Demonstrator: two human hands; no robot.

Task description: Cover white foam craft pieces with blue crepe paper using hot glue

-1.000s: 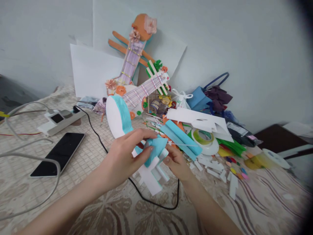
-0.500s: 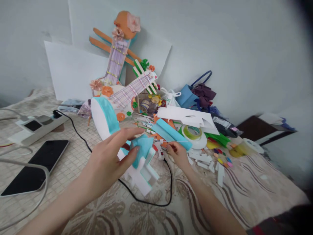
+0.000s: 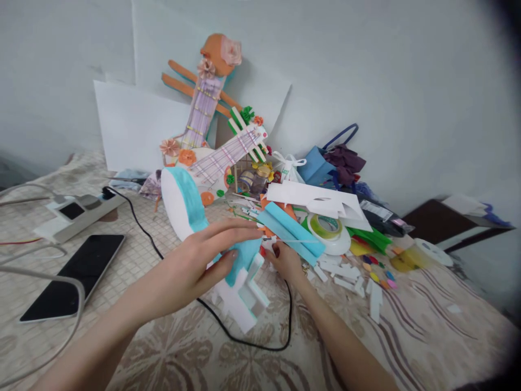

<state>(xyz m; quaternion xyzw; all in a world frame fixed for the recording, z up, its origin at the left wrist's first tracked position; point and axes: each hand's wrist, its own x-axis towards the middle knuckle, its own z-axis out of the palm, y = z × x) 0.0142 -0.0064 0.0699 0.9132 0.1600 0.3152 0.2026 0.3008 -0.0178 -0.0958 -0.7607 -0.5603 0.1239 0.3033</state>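
A white foam guitar-shaped model (image 3: 173, 206) with light-blue paper along its side stands tilted in front of me. My left hand (image 3: 203, 260) has its thumb and fingers closed about a loose-looking piece of blue paper (image 3: 244, 252) at the model's neck end. Below it juts the white, slotted head (image 3: 240, 307) of the model. My right hand (image 3: 287, 263) is wrapped round a white hot glue gun (image 3: 267, 243), with a clear glue stick (image 3: 297, 240) poking out of its back. The gun's nozzle is close to the left fingertips; whether it touches the paper is hidden.
A black cord (image 3: 252, 346) loops across the patterned cloth. To the left lie a phone (image 3: 73, 277) and a power strip (image 3: 81, 220). Two decorated guitar models (image 3: 205, 108) lean behind. Rolled blue paper (image 3: 291, 231), a tape roll (image 3: 325, 225) and white foam scraps (image 3: 345, 274) lie right.
My right hand has closed round the glue gun and lifted it toward the blue paper. My left fingers have stretched further over the paper. The whole view has shifted slightly.
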